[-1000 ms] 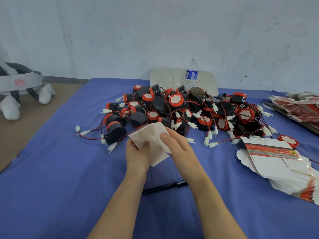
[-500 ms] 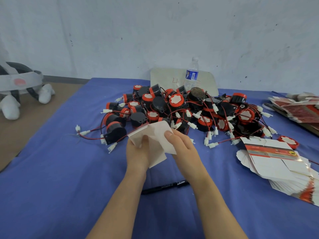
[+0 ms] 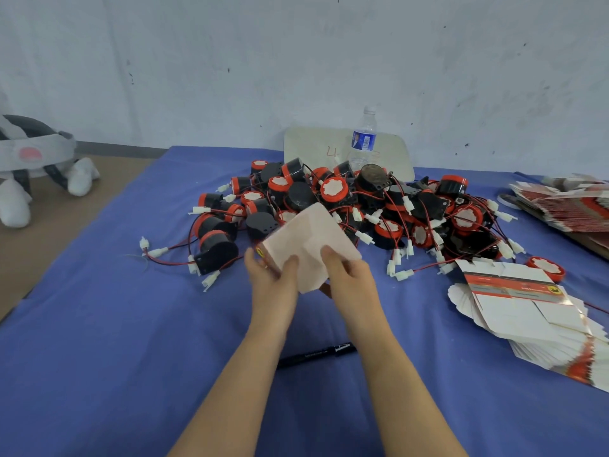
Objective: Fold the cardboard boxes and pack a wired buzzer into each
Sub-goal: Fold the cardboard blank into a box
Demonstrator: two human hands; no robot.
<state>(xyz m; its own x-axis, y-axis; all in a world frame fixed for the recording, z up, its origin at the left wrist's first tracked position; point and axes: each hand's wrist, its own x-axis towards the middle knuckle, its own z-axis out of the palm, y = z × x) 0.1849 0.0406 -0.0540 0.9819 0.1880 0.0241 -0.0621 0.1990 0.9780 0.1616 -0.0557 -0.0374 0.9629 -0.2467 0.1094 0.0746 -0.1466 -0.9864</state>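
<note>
Box (image 3: 308, 240) edges in left hand (image 3: 272, 277), right hand (image 3: 351, 280)

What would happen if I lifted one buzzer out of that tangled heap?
It would probably drag neighbours along, since the red and black wires cross all through the pile of buzzers. The casing looks like hard plastic, so likely stiff rather than floppy. Being round, it might roll on the blue cloth, though its trailing wire should check that.

Scuffed pale wall (image 3: 296, 61), brown floor (image 3: 49, 232), blue-covered table (image 3: 99, 357)
</note>
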